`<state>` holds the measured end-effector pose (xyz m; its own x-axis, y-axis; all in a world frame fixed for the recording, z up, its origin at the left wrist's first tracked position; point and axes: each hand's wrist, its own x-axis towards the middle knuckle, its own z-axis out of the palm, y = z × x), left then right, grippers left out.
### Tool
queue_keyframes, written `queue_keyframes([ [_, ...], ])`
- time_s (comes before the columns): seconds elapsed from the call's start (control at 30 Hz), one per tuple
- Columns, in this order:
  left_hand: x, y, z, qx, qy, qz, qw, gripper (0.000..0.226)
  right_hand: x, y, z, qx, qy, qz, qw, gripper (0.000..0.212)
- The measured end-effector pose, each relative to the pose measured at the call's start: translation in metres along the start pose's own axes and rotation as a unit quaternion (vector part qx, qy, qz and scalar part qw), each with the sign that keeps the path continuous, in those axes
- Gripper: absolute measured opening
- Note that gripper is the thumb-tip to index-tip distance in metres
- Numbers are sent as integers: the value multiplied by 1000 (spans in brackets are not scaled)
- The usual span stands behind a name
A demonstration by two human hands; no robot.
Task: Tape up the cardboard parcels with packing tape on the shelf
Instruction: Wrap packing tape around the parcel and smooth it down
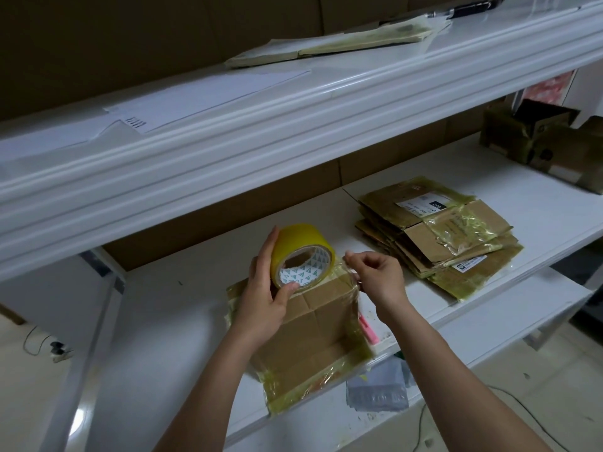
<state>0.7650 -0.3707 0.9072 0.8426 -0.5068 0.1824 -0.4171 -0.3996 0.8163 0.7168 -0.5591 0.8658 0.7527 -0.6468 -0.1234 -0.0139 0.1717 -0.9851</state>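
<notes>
The left hand [267,288] grips the yellow tape roll [301,254] above a flattened cardboard parcel [313,327]; the right hand [375,275] apparently pinches the clear tape end [350,272].

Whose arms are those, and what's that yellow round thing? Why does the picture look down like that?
There is no machine here, just a person. The picture comes from a camera worn on their head, so you see what they see when they look down at their own arms.

The yellow round thing is a roll of packing tape. The left hand holds it, thumb in the hole. The right hand pinches the clear loose end of the tape, pulled out a little from the roll.

Under the hands lies a flat cardboard parcel on a white shelf, with shiny tape already along its edges. To the right sits a stack of taped parcels. A pink thing peeks out beside the parcel; I cannot tell what it is. Papers lie on the shelf above.
</notes>
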Motion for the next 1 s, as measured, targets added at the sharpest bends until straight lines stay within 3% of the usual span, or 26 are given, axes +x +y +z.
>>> queue_keyframes([
  [0.23,0,1,-1,-21,2,-13,1000,93,-2,9,8,-74,53,-77,993,22],
  [0.43,2,-9,-4,-74,32,-62,995,95,9,-12,-1,-10,-43,85,995,34],
  [0.5,4,-12,-4,-88,25,-69,993,84,14,-16,-2,-37,-62,92,993,41],
  [0.6,4,-12,-4,-95,16,-65,993,62,17,-9,-2,-37,-67,76,994,33],
  [0.7,4,-12,-4,-100,17,-63,993,58,17,2,-2,-27,-49,33,998,29],
  [0.77,4,-12,-4,-106,16,-66,992,58,16,6,-1,-85,-23,-31,996,30],
  [0.87,3,-12,-5,-106,18,-63,992,54,14,10,3,-212,12,-144,967,30],
  [1.0,1,-6,-3,-126,25,-51,990,45,12,11,6,-249,36,-208,945,28],
])
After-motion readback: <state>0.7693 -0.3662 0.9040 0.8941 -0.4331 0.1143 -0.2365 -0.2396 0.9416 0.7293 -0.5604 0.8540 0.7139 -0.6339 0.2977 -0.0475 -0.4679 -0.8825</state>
